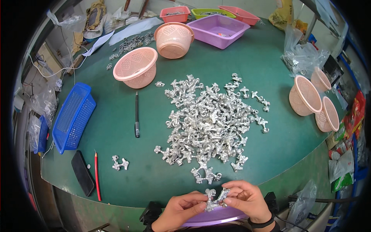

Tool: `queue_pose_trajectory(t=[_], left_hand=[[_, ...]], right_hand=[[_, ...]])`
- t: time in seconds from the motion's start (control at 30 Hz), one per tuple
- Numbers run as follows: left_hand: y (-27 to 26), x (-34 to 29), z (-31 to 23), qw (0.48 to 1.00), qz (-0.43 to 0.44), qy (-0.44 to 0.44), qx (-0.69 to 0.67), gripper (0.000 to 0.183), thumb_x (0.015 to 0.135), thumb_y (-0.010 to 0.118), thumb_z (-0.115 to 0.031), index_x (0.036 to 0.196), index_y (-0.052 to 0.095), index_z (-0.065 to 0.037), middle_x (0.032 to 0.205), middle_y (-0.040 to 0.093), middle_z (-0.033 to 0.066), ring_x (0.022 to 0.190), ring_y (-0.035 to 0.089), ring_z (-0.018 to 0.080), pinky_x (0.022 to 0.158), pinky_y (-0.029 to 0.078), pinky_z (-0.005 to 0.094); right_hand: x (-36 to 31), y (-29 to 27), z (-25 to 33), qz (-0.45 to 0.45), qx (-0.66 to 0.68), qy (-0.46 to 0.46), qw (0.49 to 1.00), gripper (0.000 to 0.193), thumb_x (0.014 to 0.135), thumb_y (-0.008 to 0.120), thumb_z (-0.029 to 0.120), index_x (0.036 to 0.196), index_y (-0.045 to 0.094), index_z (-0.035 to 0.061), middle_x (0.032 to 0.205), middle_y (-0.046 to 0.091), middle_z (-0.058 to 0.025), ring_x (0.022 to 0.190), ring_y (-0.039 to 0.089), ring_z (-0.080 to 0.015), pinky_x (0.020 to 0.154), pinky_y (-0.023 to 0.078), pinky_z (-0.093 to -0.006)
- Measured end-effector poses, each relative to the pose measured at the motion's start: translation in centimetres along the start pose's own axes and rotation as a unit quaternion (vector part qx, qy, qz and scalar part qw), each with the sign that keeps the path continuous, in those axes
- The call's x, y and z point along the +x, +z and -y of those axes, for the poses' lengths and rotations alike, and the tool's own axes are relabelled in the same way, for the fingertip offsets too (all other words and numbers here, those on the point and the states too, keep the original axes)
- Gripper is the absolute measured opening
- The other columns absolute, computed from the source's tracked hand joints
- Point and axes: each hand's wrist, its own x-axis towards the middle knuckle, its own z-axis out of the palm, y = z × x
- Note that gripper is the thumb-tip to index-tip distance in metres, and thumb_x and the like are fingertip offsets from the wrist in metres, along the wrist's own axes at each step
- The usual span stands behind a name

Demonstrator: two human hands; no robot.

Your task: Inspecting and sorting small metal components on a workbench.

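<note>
At the near table edge, my left hand [181,209] pinches a small silver metal casting [210,200] between thumb and fingers. My right hand [248,200], with a black band on the wrist, grips another silver casting [223,194] close against it; whether the two are joined I cannot tell. Beneath both hands is the rim of a purple basin [216,220]. A large pile of similar castings [210,120] covers the middle of the green table, with several loose pieces [205,174] just beyond my hands. Two more castings [120,163] lie off to the left.
A black phone [82,173], a red pencil [97,177] and a black pen [136,116] lie left of the pile. Blue baskets [73,118] stand farther left. Pink baskets [135,69] and a purple tray [218,30] are at the back, more pink baskets [305,96] at the right.
</note>
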Motion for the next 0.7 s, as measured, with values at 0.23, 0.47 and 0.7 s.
queue_pose_trajectory(t=[0.23, 0.47, 0.7], left_hand=[[0.33, 0.65, 0.67, 0.999, 0.018, -0.021, -0.033, 0.013, 0.078, 0.043, 0.000, 0.091, 0.044, 0.003, 0.089, 0.052, 0.0137, 0.083, 0.052, 0.0216, 0.073, 0.044, 0.0327], [0.39, 0.88, 0.91, 1.000, -0.001, 0.008, 0.001, 0.015, 0.078, 0.043, 0.001, 0.092, 0.042, 0.003, 0.091, 0.052, 0.0178, 0.082, 0.053, 0.0236, 0.071, 0.045, 0.0328], [0.76, 0.98, 0.79, 1.000, 0.001, 0.007, 0.025, 0.017, 0.077, 0.044, 0.003, 0.093, 0.041, 0.004, 0.093, 0.052, 0.0184, 0.085, 0.052, 0.0214, 0.074, 0.045, 0.0331]], right_hand=[[-0.10, 0.39, -0.89, -0.042, -0.014, -0.049, 0.998, 0.029, 0.073, 0.051, -0.005, 0.100, 0.042, -0.0017, 0.083, 0.054, -0.0071, 0.068, 0.049, -0.0058, 0.056, 0.038, -0.0170], [0.08, 0.15, -0.95, -0.058, -0.020, -0.011, 0.998, 0.026, 0.073, 0.050, -0.006, 0.096, 0.042, -0.0014, 0.082, 0.053, -0.0071, 0.068, 0.049, -0.0068, 0.056, 0.039, -0.0167], [0.28, -0.40, -0.88, -0.047, 0.041, -0.056, 0.996, 0.026, 0.073, 0.049, -0.007, 0.097, 0.040, -0.0017, 0.079, 0.050, -0.0075, 0.071, 0.051, -0.0103, 0.062, 0.043, -0.0211]])
